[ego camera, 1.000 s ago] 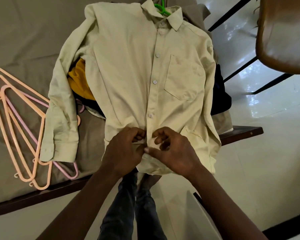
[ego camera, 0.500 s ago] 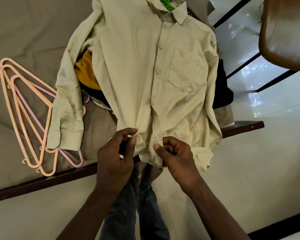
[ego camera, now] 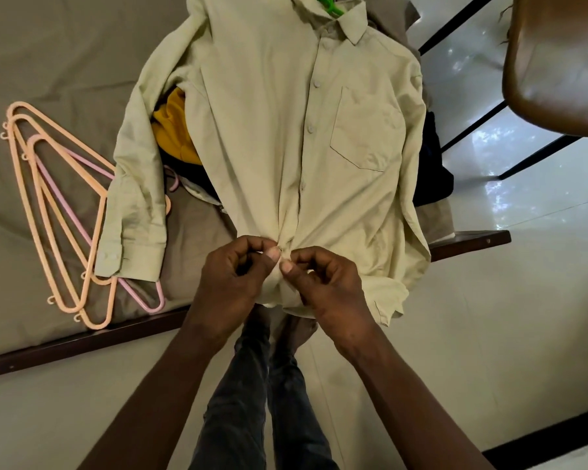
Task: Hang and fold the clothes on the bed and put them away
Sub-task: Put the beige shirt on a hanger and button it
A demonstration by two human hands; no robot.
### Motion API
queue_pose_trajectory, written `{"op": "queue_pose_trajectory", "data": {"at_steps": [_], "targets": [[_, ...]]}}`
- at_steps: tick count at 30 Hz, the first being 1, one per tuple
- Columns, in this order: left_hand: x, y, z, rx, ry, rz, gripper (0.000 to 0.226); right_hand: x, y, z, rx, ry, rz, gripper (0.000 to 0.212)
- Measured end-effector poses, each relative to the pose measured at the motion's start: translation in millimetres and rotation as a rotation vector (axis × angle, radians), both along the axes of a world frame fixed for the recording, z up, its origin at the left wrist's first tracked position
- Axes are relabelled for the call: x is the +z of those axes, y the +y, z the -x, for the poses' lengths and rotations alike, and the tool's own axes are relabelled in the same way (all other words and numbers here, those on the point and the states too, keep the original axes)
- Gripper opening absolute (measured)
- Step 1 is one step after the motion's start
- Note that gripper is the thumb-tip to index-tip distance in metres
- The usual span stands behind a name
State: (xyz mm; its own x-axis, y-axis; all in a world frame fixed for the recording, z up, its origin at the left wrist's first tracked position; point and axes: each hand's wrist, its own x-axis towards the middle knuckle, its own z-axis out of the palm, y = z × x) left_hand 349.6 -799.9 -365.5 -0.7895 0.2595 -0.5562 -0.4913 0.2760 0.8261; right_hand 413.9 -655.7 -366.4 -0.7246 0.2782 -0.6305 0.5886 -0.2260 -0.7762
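A pale green button-up shirt (ego camera: 272,130) lies front-up across the bed corner, with a green hanger (ego camera: 326,3) showing in its collar. Its upper buttons are closed. My left hand (ego camera: 233,283) and my right hand (ego camera: 323,283) meet at the lower placket near the hem, each pinching the fabric between thumb and fingers. One sleeve stretches down the left side to its cuff (ego camera: 129,256). A yellow garment (ego camera: 175,130) and a dark garment (ego camera: 431,171) lie partly hidden under the shirt.
Several peach and pink hangers (ego camera: 58,212) lie stacked on the grey-brown bedsheet (ego camera: 48,56) to the left. The bed's dark wooden edge (ego camera: 82,347) runs along the front. A brown chair (ego camera: 557,62) stands at the upper right over a glossy white floor (ego camera: 523,300). My legs stand below.
My hands, apart half a second ago, have come together again on the lower placket. The view has shifted, so the shirt and hangers sit lower in the frame.
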Motion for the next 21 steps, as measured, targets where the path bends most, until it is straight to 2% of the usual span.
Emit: {"op": "queue_pose_trajectory", "data": {"at_steps": [3, 6, 9, 15, 21], "targets": [[2.7, 4.9, -8.3, 0.020, -0.030, -0.036, 0.015, 0.9, 5.0, 0.3, 0.061, 0.015, -0.036, 0.009], [0.6, 8.8, -13.0, 0.093, -0.029, -0.024, 0.003, -1.9, 7.5, -3.6, 0.068, -0.019, -0.038, 0.019], [-4.4, 9.2, -14.5, 0.175, 0.013, 0.046, 0.003, -2.6, 8.3, -8.0, 0.008, -0.047, 0.010, 0.022], [-2.7, 6.9, -14.2, -0.051, 0.305, 0.223, 0.015, -0.1, 7.7, -13.9, -0.138, -0.101, 0.216, 0.016], [0.2, 12.6, -4.8, -0.140, 0.257, 0.212, 0.004, 0.4, 5.8, -7.7, -0.147, -0.111, 0.127, 0.018]]}}
